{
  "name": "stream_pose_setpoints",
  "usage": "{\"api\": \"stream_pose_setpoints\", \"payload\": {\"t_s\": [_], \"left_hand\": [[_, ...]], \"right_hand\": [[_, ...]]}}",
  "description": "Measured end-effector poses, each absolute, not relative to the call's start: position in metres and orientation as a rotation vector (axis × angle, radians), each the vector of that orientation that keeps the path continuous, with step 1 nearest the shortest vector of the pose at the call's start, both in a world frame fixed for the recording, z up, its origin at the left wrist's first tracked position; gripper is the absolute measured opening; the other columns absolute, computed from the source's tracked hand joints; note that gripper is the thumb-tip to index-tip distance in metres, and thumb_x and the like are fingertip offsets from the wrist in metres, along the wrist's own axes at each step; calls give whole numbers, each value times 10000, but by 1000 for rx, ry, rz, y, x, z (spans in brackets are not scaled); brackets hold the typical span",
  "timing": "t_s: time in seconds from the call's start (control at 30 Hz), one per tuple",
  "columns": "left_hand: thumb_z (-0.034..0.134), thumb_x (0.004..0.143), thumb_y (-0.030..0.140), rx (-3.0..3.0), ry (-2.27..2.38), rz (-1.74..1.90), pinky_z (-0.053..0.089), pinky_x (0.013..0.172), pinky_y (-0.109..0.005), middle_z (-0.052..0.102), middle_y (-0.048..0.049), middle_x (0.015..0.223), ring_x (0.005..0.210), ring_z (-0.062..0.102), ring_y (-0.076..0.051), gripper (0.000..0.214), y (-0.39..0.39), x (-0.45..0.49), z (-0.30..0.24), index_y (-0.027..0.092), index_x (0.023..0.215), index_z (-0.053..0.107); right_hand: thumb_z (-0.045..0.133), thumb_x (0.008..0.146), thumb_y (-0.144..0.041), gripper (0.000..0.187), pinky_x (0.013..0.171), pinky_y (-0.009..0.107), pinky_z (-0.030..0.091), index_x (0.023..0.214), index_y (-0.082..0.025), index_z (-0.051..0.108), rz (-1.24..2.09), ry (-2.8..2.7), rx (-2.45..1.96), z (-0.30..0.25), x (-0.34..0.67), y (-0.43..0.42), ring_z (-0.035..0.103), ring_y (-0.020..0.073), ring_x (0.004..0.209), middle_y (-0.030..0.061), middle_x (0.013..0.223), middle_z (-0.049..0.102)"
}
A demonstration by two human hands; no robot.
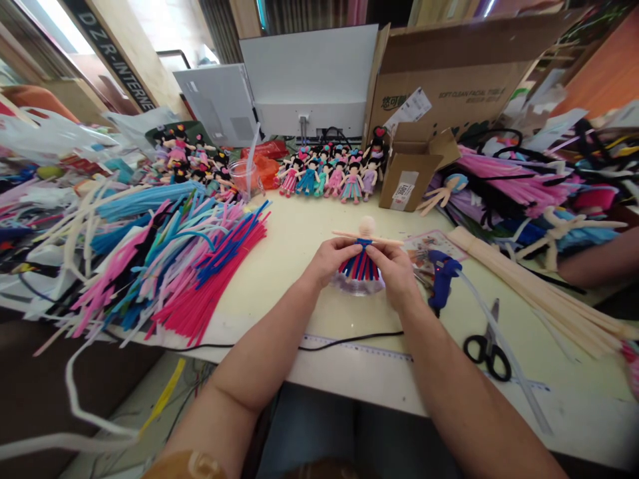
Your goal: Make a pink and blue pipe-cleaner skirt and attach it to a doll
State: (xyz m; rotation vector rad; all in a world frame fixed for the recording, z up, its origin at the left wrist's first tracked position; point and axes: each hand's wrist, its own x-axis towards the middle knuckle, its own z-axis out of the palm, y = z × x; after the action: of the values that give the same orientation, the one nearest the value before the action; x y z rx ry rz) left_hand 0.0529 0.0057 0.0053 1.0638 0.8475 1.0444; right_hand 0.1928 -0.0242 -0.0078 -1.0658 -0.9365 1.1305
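Between my hands is a pipe-cleaner doll (366, 227) with a plain cream head, arms stretched sideways and a blue and red striped skirt (360, 267). My left hand (332, 261) pinches the doll at the left of its waist, thumb on the blue top. On the other side my right hand (393, 266) closes its thumb and fingers on the doll's right side. Under the skirt a clear round dish (358, 287) shows in part. A blue glue gun (442, 276) lies just right of my right hand.
Black-handled scissors (489, 347) lie at the right front, beside cream pipe cleaners (536, 286). Coloured pipe-cleaner bundles (164, 253) cover the left. Finished dolls (329, 173) stand at the back by a small cardboard box (407, 174). A black cable (349, 340) crosses the front. Another person's arm (596, 266) reaches in at right.
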Motion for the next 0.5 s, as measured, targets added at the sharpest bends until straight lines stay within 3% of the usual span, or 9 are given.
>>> {"api": "stream_pose_setpoints", "payload": {"t_s": [0.23, 0.5], "left_hand": [[803, 569, 320, 1114, 810, 1069, 466, 788, -315, 718, -46, 788, 741, 616, -162, 355, 5, 54, 4, 137, 867, 743], [786, 596, 329, 1191, 782, 1068, 474, 800, -325, 721, -38, 766, 729, 624, -163, 318, 3, 57, 5, 149, 855, 747]], "right_hand": [[764, 645, -378, 287, 770, 343, 497, 854, -191, 705, 1182, -977, -1006, -6, 192, -24, 646, 189, 755, 14, 778, 718], [743, 645, -371, 238, 662, 317, 481, 760, -171, 689, 1061, -974, -1104, -15, 192, -21, 613, 174, 653, 16, 706, 696]]}}
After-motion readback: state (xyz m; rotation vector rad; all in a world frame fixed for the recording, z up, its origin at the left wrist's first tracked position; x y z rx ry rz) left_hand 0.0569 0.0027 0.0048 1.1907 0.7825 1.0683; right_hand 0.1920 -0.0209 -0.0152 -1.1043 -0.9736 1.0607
